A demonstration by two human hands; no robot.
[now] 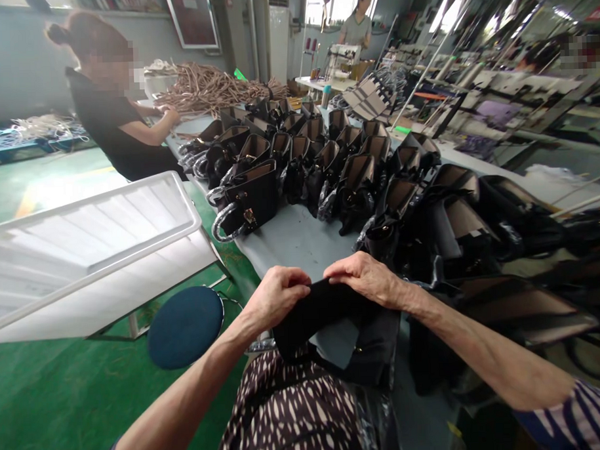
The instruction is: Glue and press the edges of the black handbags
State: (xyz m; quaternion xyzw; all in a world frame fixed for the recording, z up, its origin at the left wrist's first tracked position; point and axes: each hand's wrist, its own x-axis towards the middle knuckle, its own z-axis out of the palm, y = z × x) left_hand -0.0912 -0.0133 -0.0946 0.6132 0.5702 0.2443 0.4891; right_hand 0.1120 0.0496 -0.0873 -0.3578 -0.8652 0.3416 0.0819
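A black handbag (377,344) stands at the near edge of the table, close against my body. My left hand (277,295) pinches the bag's upper edge between thumb and fingers. A short way to the right, my right hand (368,278) grips the same edge, its fingertips almost meeting the left ones. Black material hangs below both hands, and a small gold-coloured fitting shows lower on the bag. Much of its lower part lies in shadow. Plastic-wrapped handles show beside it.
Rows of similar black handbags (252,197) with tan linings cover the grey table (300,241). At left are a white plastic tray (108,225) and a blue round stool (185,327). A co-worker (113,107) handles brown cords (206,87) at the far end. Sewing machines stand behind.
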